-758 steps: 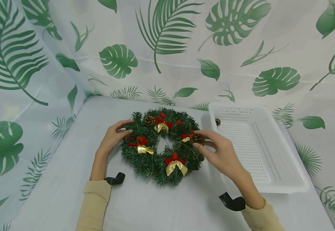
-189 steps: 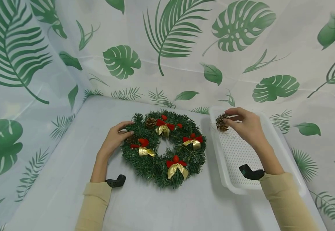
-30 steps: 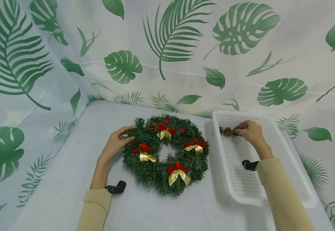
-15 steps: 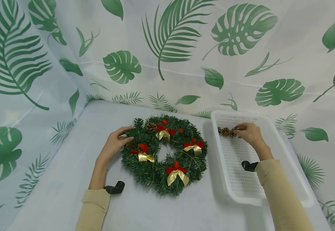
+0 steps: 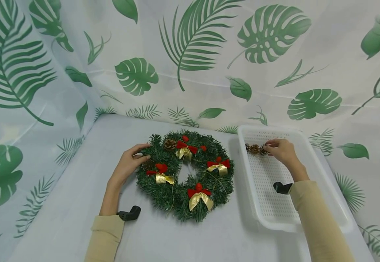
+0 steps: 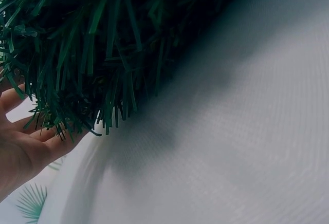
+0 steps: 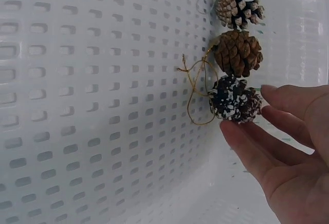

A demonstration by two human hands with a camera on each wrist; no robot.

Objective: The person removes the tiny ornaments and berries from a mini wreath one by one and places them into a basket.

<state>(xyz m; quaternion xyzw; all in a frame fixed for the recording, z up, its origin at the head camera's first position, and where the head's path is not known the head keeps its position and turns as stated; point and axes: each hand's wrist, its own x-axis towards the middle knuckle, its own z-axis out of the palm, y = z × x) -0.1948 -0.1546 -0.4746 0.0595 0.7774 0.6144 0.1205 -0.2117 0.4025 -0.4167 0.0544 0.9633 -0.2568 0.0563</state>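
My left hand (image 5: 124,165) grips the left edge of a green tinsel wreath (image 5: 163,194), its fingers partly hidden by needles in the left wrist view. Red-and-gold bows (image 5: 200,198) and red berries decorate the wreath. One brown pine cone (image 5: 169,145) sits at its upper left; another, darker, is partly hidden beside my left fingers. Inside the white basket, my right hand (image 7: 293,147) has thumb and fingers about a white-flecked pine cone (image 7: 235,100) with a gold string loop. A brown pine cone (image 7: 237,54) and a pale-tipped pine cone (image 7: 239,5) line up beside it.
The perforated white plastic basket (image 5: 328,182) stands right of the wreath. A white cloth (image 5: 163,240) covers the table, and a leaf-printed curtain (image 5: 206,91) rises behind and at the sides.
Earlier, my right hand held a pine cone at the wreath's right side, with one visible in the basket; now three lie there in a row. Over the last second both hands barely move.
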